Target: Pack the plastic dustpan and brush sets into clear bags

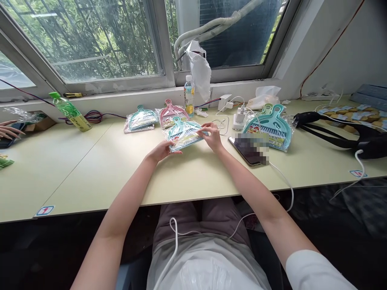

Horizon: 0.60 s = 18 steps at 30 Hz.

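Between my two hands is a teal dustpan and brush set [185, 135] in clear plastic wrap, tilted just above the table. My left hand [162, 151] grips its lower left corner, thumb on top. At its right edge, my right hand [212, 137] pinches the wrapping. Behind it lie a pink wrapped dustpan set [172, 114] and a teal wrapped dustpan set [141, 119], the latter on top of another packet. More wrapped teal dustpan sets [269, 127] lean together to the right of my right hand.
A phone [246, 151] with a white cable lies right of my right arm. A green bottle [71, 112] leans at the left and an upright drink bottle [189, 96] stands by the window. A black strap headset [341, 137] is at the right. Another person's hand [9, 129] shows at far left.
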### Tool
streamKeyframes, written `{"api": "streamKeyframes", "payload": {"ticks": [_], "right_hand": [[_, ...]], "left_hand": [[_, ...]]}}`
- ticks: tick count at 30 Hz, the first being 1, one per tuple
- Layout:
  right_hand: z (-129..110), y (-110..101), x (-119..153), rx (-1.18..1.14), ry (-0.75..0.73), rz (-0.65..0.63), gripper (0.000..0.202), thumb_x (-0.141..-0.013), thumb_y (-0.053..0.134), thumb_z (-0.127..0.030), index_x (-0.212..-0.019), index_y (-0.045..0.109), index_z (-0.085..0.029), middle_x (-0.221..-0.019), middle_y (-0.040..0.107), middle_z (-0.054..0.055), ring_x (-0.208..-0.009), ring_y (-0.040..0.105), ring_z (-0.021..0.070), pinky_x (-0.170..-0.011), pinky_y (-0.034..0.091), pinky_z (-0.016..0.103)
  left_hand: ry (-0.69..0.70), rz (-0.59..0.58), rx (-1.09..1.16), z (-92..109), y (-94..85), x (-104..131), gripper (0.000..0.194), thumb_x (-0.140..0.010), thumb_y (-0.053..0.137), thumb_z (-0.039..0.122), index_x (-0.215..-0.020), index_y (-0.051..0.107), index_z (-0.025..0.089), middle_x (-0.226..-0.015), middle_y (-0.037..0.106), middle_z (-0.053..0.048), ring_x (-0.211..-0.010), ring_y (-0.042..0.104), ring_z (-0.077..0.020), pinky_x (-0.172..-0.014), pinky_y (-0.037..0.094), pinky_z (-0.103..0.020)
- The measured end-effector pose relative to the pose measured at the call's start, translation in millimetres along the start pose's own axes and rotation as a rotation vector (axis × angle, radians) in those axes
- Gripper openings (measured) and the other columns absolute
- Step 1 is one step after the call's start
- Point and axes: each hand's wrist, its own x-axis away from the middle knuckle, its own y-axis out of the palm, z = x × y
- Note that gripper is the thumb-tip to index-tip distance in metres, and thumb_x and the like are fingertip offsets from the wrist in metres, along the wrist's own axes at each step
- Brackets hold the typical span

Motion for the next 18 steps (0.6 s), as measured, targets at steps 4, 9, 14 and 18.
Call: {"api": "streamKeyframes", "payload": {"ticks": [4,9,14,18], "right_hand": [[7.2,1.5,-0.6,-0.151,0.116,0.006,0.021,-0.068,0.079,-0.026,-0.088,0.074,-0.025,-0.117,0.061,0.005,-0.118,0.055,0.0231,-0.104,0.044,0.039],[10.2,5.8,1.1,-0.505,0.546,-0.122,0.047,-0.064,0.076,-0.018,-0.110,0.065,-0.022,-0.091,0.071,0.001,-0.083,0.067,0.0175,-0.080,0.058,0.036],[6.3,7.3,-0.9,-0.629,0.667,-0.056,0.027,-0.064,0.067,-0.007,-0.089,0.065,-0.017,-0.075,0.069,-0.001,-0.063,0.064,0.0120,-0.064,0.057,0.027],[1.6,6.7,-1.2,-0.654,0.693,0.065,0.027,-0.065,0.066,-0.006,-0.089,0.062,-0.018,-0.075,0.068,-0.003,-0.062,0.062,0.0101,-0.063,0.056,0.024]], "left_hand": [[0.029,-0.107,-0.116,0.9,-1.5,3.0,0.051,-0.074,0.064,0.011,-0.124,0.053,0.009,-0.103,0.070,-0.015,-0.074,0.072,-0.0231,-0.071,0.064,-0.037],[0.029,-0.154,-0.236,0.8,1.1,2.2,0.057,-0.074,0.070,0.019,-0.128,0.052,0.012,-0.114,0.068,-0.018,-0.065,0.072,-0.0209,-0.050,0.057,-0.024],[0.193,-0.085,-0.288,-1.0,13.3,3.7,0.080,-0.081,0.069,0.042,-0.148,0.031,0.021,-0.133,0.058,-0.021,-0.081,0.073,-0.0245,-0.059,0.060,-0.028],[0.357,-0.148,-0.308,-5.3,17.7,3.7,0.122,-0.070,0.080,0.034,-0.154,-0.008,0.038,-0.155,0.035,-0.016,-0.125,0.056,-0.0328,-0.091,0.057,-0.043]]}}
